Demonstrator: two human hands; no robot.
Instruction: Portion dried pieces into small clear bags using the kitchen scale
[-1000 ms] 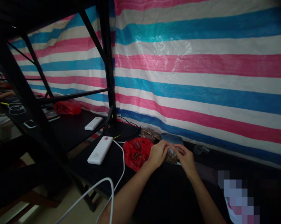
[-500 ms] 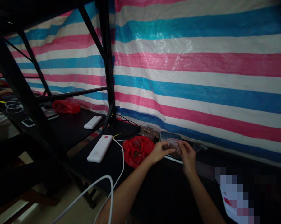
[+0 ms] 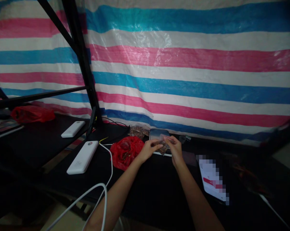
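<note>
Between my two hands is a small clear zip bag (image 3: pixel 163 148) with brownish bits in its lower part, too small to name. My left hand (image 3: pixel 149 149) pinches its left side between thumb and fingers. Closed on the upper right edge, near a reddish strip, is my right hand (image 3: pixel 175 148). Behind and under the bag lies a dark flat tray-like thing (image 3: pixel 156 133) with a pale front edge, partly hidden by my hands. Just left of my left hand, a crumpled red plastic bag (image 3: pixel 117 158) lies open with small brass-coloured pieces inside.
A clear bag of copper-coloured pieces (image 3: pixel 137 131) lies against the striped tarpaulin (image 3: pixel 183 77). Left are a white power bank (image 3: pixel 83 158), another power bank (image 3: pixel 73 129) and a looping white cable (image 3: pixel 106 192). A phone (image 3: pixel 208 181) lies right. A black post (image 3: pixel 83 64) rises at left.
The view has turned right, so everything sits further left, and more of the table's right side shows. The zip bag now hangs tilted between my hands, which still hold it.
</note>
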